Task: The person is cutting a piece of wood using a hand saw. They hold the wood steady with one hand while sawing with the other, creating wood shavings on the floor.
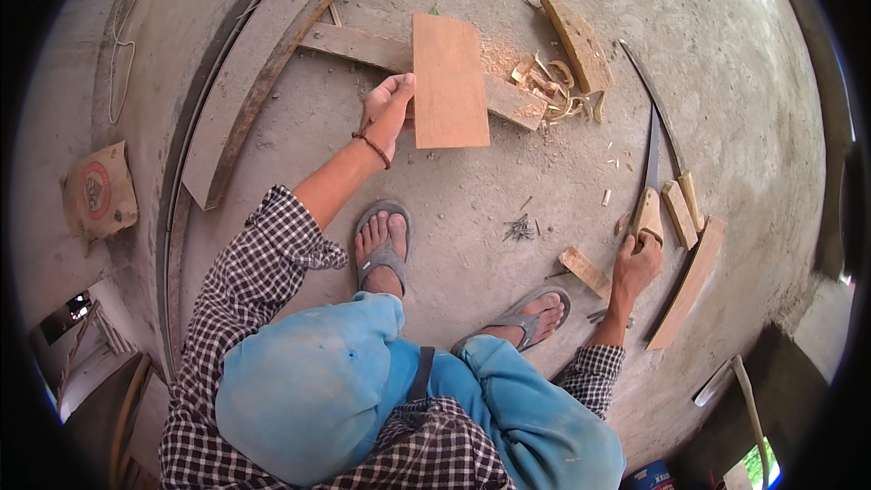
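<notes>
In my left hand [388, 116] I hold up a flat rectangular wooden board [451, 82], gripped at its left edge. The fingers behind the board are partly hidden. My right hand [637, 265] is closed around the wooden handle of a handsaw [648, 209], whose dark blade points away from me along the floor. Just right of the handle lie a small wood block [680, 214] and a long, thin, curved dark tool [655, 95] with a wooden grip. A longer wood strip [688, 286] rests right of my right hand, and a short wood offcut [585, 272] lies left of it.
Behind the held board, a plank [354, 44] lies on the concrete floor [454, 218] beside curled shavings [567, 95] and a thick wood block [579, 44]. A pile of nails [520, 229] lies between my sandalled feet. Long boards [249, 82] run along the left, near a brown paper bag [102, 192].
</notes>
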`<move>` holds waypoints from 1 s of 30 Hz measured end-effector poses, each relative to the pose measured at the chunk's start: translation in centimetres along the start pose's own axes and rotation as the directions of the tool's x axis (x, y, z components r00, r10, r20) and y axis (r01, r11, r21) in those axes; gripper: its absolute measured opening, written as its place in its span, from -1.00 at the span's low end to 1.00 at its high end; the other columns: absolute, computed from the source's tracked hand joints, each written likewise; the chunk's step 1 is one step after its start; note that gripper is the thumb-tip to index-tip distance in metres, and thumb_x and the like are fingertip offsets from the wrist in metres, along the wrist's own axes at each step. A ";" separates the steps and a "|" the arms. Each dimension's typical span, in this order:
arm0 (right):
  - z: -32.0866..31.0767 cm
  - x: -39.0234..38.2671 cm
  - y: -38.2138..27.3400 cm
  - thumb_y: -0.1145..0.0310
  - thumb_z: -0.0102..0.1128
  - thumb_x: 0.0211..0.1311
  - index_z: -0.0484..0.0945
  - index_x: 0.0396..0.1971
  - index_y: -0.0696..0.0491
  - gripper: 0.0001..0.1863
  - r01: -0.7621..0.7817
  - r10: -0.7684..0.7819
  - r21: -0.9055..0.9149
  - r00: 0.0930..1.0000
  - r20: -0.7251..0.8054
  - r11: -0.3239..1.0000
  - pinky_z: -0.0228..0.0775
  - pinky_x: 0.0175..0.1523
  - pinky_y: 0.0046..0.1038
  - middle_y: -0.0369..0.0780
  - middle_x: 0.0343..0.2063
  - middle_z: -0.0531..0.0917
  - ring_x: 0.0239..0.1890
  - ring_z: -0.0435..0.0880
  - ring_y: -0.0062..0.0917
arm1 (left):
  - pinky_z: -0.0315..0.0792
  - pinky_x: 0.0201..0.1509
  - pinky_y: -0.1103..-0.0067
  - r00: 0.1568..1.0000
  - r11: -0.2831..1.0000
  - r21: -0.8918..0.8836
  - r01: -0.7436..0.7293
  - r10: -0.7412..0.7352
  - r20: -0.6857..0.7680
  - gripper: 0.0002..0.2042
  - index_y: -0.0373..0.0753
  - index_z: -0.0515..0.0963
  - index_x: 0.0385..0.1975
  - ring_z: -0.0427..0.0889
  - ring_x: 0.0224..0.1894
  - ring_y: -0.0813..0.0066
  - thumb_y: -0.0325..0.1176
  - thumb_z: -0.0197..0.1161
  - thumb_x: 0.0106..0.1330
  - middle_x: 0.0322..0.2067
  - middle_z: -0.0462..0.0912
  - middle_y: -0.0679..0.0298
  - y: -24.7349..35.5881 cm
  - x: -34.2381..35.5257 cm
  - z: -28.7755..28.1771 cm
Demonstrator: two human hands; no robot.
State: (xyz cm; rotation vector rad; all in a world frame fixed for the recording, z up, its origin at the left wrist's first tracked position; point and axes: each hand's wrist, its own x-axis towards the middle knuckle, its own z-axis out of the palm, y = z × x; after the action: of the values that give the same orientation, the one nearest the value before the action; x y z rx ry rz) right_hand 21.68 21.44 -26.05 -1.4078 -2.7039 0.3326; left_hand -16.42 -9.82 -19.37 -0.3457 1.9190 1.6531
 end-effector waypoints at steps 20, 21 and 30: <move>-4.5 -1.9 0.2 0.39 -0.02 0.36 0.46 -0.39 0.11 -0.85 -0.239 0.404 0.820 0.915 0.009 0.521 0.31 -0.36 -0.57 -0.35 -0.53 0.46 -0.47 0.43 -0.70 | 0.54 0.12 0.63 0.978 0.979 0.078 -0.187 0.178 0.109 -0.58 -0.45 0.53 0.21 0.69 -0.02 0.62 -0.26 0.28 0.52 -0.01 0.75 0.20 2.0 1.7 -2.2; -4.6 -2.3 -0.1 0.39 -0.02 0.36 0.45 -0.40 0.10 -0.85 -0.233 0.418 0.864 0.908 0.029 0.446 0.33 -0.35 -0.57 -0.35 -0.53 0.47 -0.47 0.45 -0.70 | 0.54 0.11 0.63 0.975 0.974 0.088 -0.209 0.201 0.092 -0.59 -0.45 0.54 0.20 0.70 -0.04 0.62 -0.26 0.28 0.53 -0.03 0.76 0.20 2.0 1.8 -2.2; -6.2 -3.9 -3.6 0.36 -0.05 0.46 0.36 -0.28 0.06 -0.89 -0.209 0.332 0.977 0.925 0.186 0.033 0.42 -0.26 -0.42 -0.30 -0.43 0.42 -0.48 0.42 -0.58 | 0.57 -0.06 0.59 0.905 0.725 0.542 -0.426 0.339 0.257 -0.80 -0.23 0.68 -0.01 0.72 -0.19 0.63 -0.33 0.22 0.51 -0.22 0.81 0.28 5.3 4.3 -0.9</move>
State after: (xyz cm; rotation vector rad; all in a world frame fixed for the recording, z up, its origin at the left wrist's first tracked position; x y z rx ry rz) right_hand 22.06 17.26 -19.09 -1.2281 -1.2177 1.6889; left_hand -22.95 -8.91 -17.47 0.4430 2.3744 1.1572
